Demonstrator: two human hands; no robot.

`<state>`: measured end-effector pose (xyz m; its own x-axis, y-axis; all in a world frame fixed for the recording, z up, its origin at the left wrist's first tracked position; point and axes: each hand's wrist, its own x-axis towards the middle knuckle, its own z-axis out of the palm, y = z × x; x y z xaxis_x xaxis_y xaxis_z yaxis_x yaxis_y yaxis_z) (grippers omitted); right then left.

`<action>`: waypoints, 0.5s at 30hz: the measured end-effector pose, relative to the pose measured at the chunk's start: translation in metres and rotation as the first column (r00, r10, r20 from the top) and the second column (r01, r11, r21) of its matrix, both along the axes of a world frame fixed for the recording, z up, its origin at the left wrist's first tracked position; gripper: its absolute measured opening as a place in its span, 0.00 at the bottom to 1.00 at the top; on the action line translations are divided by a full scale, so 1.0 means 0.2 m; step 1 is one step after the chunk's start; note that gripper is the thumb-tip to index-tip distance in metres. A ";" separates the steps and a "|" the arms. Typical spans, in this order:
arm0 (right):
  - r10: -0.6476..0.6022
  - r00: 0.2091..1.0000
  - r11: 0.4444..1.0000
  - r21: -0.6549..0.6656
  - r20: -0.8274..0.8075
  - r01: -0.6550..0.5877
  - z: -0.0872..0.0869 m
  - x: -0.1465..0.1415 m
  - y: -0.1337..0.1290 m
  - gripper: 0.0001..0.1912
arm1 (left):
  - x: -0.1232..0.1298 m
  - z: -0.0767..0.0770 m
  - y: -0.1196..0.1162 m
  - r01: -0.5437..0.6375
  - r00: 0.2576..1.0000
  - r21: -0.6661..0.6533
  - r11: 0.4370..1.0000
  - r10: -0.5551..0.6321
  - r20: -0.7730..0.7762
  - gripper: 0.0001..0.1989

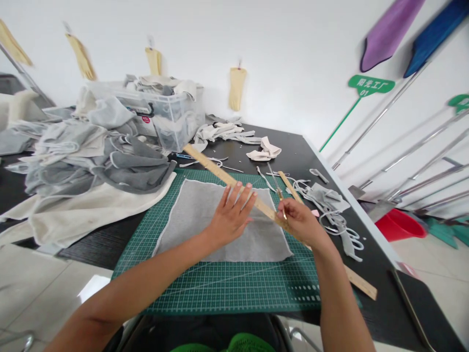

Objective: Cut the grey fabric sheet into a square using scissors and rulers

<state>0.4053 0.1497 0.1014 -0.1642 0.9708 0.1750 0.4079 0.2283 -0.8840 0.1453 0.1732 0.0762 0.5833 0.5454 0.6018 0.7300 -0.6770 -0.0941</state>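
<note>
My left hand [234, 215] lies with fingers stretched out across a long wooden ruler [208, 165] and the grey cloth [190, 210] beneath it. The cloth is a roughly square piece with pale edges, spread on a green cutting mat [227, 288]. My right hand [298, 220] is closed around the gold-coloured handles of scissors [280, 194], whose blades point away from me. It is over the ruler, close to the cloth's right edge, and covers part of the ruler. A second wooden strip [290, 187] shows just beyond my right hand.
Folded grey and white cloths [80, 146] are heaped at the left beside a clear plastic bin [176, 122]. Cloth scraps [330, 198] and thin strips lie along the right. A blue-handled tool [183, 156] rests behind the mat. A red bucket [399, 225] stands beyond the black table's right edge.
</note>
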 end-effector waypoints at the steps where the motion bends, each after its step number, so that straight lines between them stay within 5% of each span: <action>1: 0.065 0.997 0.996 -0.053 -0.038 -0.067 0.00 -0.03 -0.01 0.09 | -0.01 0.02 0.00 -0.014 1.000 -0.008 1.000 0.014 -0.002 0.40; 7: 0.214 0.968 0.943 -0.230 -0.130 -0.240 0.00 -0.15 -0.05 0.10 | -0.04 0.09 0.02 -0.022 0.984 -0.288 0.957 -0.031 -0.177 0.14; 10: 0.239 0.965 0.929 -0.264 -0.111 -0.260 -0.05 -0.14 -0.03 0.11 | -0.04 0.09 0.02 -0.037 0.961 -0.388 0.921 -0.074 -0.268 0.09; 12: 0.210 0.976 0.942 -0.256 -0.055 -0.217 -0.08 -0.12 0.00 0.10 | -0.04 0.08 0.02 -0.038 0.952 -0.428 0.903 -0.097 -0.290 0.09; 15: -0.001 0.963 0.990 -0.132 0.270 0.038 -0.12 -0.06 0.05 0.09 | -0.05 0.07 0.02 -0.081 0.947 -0.501 0.862 -0.090 -0.308 0.13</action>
<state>0.3932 0.1593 0.0782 -0.1677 0.9858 -0.0059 0.6375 0.1039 -0.7634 0.1348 0.1763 0.0893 0.6956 0.7177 0.0339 0.7167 -0.6964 0.0378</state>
